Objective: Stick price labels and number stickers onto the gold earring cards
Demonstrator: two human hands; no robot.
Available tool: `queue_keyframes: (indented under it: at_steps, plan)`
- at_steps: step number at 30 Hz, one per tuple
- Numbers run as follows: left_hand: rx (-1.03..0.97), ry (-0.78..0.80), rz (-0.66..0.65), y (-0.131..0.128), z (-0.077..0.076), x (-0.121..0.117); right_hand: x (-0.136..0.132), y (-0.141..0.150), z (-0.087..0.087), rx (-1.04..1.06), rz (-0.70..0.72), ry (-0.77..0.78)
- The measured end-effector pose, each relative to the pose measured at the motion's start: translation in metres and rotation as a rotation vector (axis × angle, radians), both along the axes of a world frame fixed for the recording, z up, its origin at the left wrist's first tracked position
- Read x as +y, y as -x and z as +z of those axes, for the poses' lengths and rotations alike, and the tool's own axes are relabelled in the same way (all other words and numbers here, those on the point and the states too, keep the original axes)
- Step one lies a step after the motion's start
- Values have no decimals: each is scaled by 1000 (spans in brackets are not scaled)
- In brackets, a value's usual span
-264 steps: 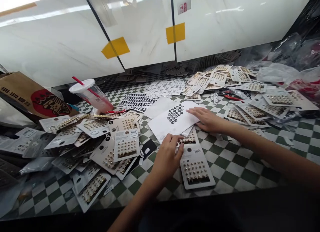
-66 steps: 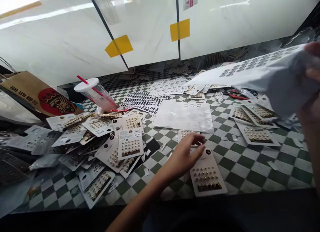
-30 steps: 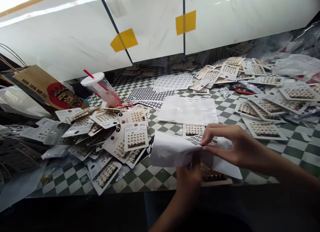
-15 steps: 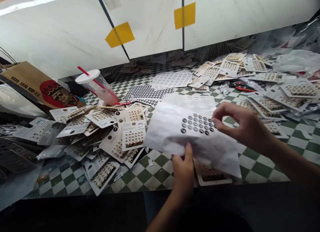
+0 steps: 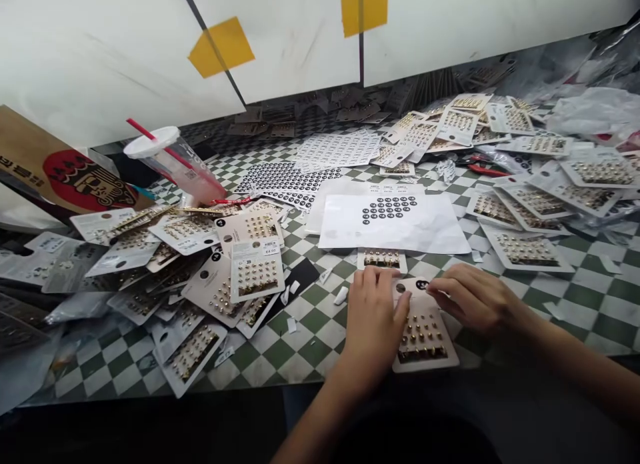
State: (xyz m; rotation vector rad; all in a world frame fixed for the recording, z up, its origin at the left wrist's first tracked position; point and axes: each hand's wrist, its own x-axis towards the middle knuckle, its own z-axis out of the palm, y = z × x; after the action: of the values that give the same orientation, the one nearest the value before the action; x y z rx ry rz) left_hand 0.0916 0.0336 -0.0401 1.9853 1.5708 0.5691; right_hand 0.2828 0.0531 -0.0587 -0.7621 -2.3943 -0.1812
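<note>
A card of gold stud earrings (image 5: 424, 331) lies at the table's near edge, its upper left part hidden by my left hand (image 5: 373, 317). That hand rests flat on the card, thumb apart from the fingers. My right hand (image 5: 480, 297) pinches a small round black sticker (image 5: 423, 285) against the card's top right corner. Just beyond, a white sticker sheet (image 5: 400, 227) with rows of round black stickers lies flat, partly over another earring card (image 5: 383, 258).
Heaps of earring cards lie at left (image 5: 200, 304) and right (image 5: 520, 244). A plastic cup (image 5: 180, 171) with a red straw stands by a paper bag (image 5: 75, 177). More sticker sheets (image 5: 285, 181) lie farther back, near red-handled pliers (image 5: 487, 171). White panels (image 5: 300, 44) border the back.
The sticker sheet has left my left hand and now lies flat farther back. Both hands have come to the earring card, and the right has brought a round black sticker onto its corner.
</note>
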Motion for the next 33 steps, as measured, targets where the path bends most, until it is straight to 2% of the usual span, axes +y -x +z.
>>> queue_keyframes:
  at_steps: [4, 12, 18, 20, 24, 27, 29, 33]
  plan:
    - [37, 26, -55, -2, -3, 6, 6, 2, -3, -23, 18, 49]
    - [5, 47, -43, 0, -7, 5, 7, 1, -11, -2, -30, 70]
    - [-7, 48, -49, 1, -9, 6, 10, 3, -8, 25, -11, 141]
    - [-5, 46, -49, 2, -9, 6, 10, 1, -4, 50, 12, 226]
    - [-7, 50, -48, 1, -8, 6, 6, -6, 2, 206, 20, 506]
    - [-57, 40, -35, 0, -8, 6, 2, -3, 6, 369, -207, 632]
    - [-168, 44, -29, 1, -7, 6, 1, 4, 10, 387, -318, 752]
    - [-350, 71, -46, 9, 7, 4, 3, 22, 25, 379, -238, 948]
